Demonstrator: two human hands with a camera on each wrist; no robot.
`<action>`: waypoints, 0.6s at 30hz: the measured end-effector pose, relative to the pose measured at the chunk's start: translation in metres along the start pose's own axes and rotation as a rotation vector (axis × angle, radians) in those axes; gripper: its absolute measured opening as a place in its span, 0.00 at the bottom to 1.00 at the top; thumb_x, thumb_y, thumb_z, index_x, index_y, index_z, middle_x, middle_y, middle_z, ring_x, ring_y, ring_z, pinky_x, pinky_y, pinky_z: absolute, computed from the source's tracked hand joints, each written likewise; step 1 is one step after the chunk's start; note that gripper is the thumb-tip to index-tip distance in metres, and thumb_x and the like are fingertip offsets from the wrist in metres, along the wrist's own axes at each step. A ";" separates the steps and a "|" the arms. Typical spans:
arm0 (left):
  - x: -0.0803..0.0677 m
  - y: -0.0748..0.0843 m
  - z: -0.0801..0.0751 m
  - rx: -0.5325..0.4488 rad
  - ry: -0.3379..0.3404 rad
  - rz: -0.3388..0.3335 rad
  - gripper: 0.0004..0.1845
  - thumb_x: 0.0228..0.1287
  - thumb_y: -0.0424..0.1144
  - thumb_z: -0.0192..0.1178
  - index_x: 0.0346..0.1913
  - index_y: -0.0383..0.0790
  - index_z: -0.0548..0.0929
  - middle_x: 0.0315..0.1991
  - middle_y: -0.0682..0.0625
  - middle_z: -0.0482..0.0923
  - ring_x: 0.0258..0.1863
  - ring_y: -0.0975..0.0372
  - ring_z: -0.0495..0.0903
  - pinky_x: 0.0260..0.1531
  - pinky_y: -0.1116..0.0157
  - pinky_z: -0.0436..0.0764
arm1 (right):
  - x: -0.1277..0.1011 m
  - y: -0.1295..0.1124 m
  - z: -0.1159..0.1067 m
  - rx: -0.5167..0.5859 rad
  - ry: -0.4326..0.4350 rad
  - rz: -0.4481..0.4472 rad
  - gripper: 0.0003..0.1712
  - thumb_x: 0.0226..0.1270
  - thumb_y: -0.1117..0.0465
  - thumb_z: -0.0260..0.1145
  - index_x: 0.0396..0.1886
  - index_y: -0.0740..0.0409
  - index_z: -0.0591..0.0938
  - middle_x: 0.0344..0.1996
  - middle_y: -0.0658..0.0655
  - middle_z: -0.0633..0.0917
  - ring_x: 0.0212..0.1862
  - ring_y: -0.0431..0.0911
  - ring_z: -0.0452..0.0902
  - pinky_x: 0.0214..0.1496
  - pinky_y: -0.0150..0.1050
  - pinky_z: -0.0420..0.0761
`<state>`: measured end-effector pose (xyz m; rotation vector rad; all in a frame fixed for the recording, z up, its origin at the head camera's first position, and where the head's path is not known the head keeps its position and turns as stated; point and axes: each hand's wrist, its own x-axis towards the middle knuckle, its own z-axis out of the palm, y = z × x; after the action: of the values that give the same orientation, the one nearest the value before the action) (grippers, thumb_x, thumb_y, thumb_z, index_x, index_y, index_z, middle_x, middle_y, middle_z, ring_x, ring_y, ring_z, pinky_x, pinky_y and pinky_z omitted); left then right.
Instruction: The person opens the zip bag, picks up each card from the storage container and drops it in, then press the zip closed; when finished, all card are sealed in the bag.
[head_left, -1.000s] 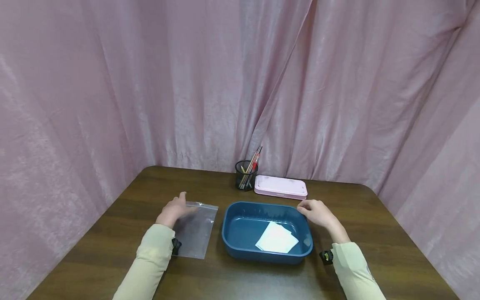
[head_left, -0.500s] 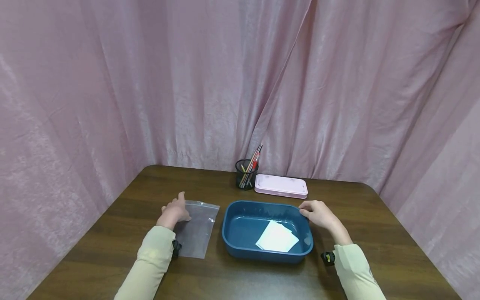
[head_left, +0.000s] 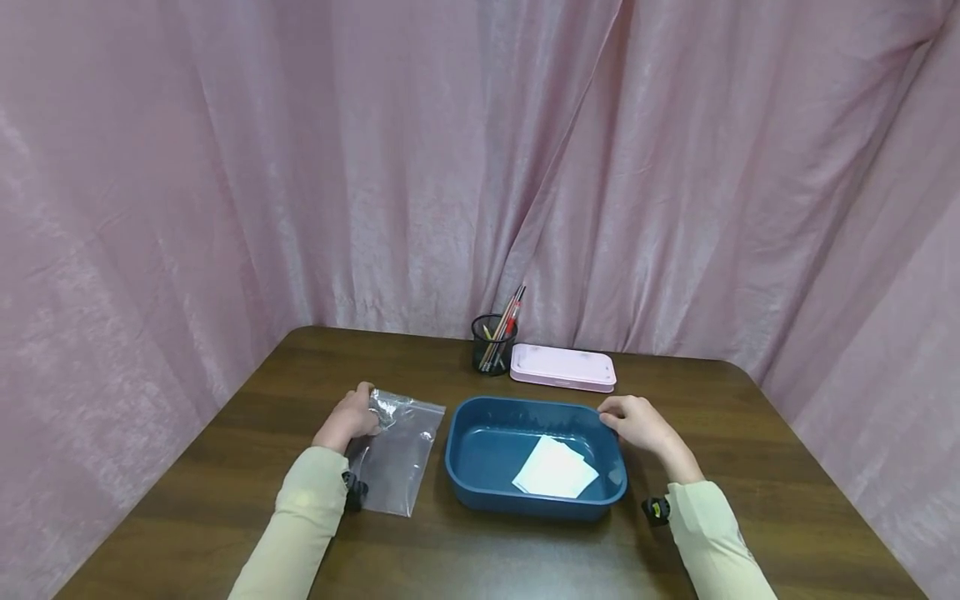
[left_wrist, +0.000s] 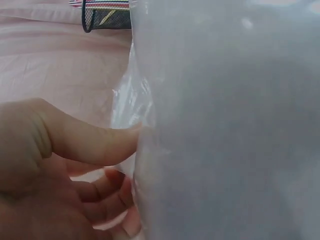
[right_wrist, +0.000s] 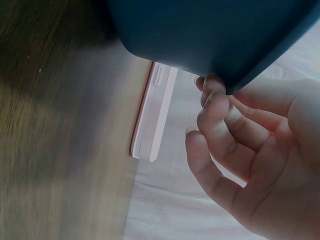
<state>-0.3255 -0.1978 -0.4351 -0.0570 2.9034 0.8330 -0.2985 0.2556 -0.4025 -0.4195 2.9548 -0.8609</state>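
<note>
My left hand (head_left: 352, 417) pinches the left edge of a clear zip-lock bag (head_left: 401, 458), thumb in front and fingers behind it. In the left wrist view the bag (left_wrist: 225, 120) fills most of the picture, its edge creased at the thumb (left_wrist: 100, 142). At the right, my right hand (head_left: 636, 423) grips the far right corner of a blue plastic basin (head_left: 536, 505). The right wrist view has the fingers (right_wrist: 215, 115) curled at the rim of that basin (right_wrist: 200, 35). White folded paper or cloth pieces (head_left: 557, 468) lie on the basin's floor, toward its right side.
Behind the basin stand a black mesh pen cup (head_left: 492, 354) with pencils and pens, and a pink pencil case (head_left: 562, 367) beside it. The brown wooden table (head_left: 487, 558) ends at a pink curtain (head_left: 420, 208).
My left hand has gone from spread fingers over the bag to pinching its edge, and the bag's upper left part is now lifted and creased. My right hand stays at the basin's corner.
</note>
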 end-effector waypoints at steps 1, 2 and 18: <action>0.001 0.000 0.000 -0.005 0.016 0.013 0.36 0.52 0.28 0.57 0.66 0.26 0.60 0.59 0.26 0.69 0.53 0.41 0.73 0.55 0.46 0.72 | 0.000 0.000 0.000 0.004 0.001 0.003 0.11 0.68 0.67 0.59 0.45 0.69 0.82 0.35 0.64 0.86 0.26 0.46 0.79 0.29 0.36 0.80; 0.001 0.000 0.000 -0.007 0.032 0.027 0.33 0.52 0.27 0.55 0.65 0.26 0.62 0.57 0.27 0.72 0.51 0.42 0.74 0.52 0.48 0.74 | 0.000 0.000 0.000 0.008 0.002 0.004 0.11 0.68 0.67 0.59 0.45 0.69 0.82 0.35 0.64 0.86 0.26 0.46 0.79 0.29 0.36 0.80; 0.001 0.019 -0.018 -0.205 0.254 0.236 0.26 0.59 0.25 0.57 0.63 0.35 0.69 0.37 0.40 0.78 0.32 0.55 0.78 0.33 0.63 0.73 | 0.004 0.008 0.004 -0.062 0.112 0.056 0.11 0.66 0.63 0.61 0.42 0.64 0.85 0.31 0.60 0.87 0.27 0.43 0.79 0.29 0.39 0.75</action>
<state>-0.3302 -0.1909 -0.4099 0.1776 3.0872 1.2466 -0.3035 0.2591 -0.4101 -0.2981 3.0859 -0.8148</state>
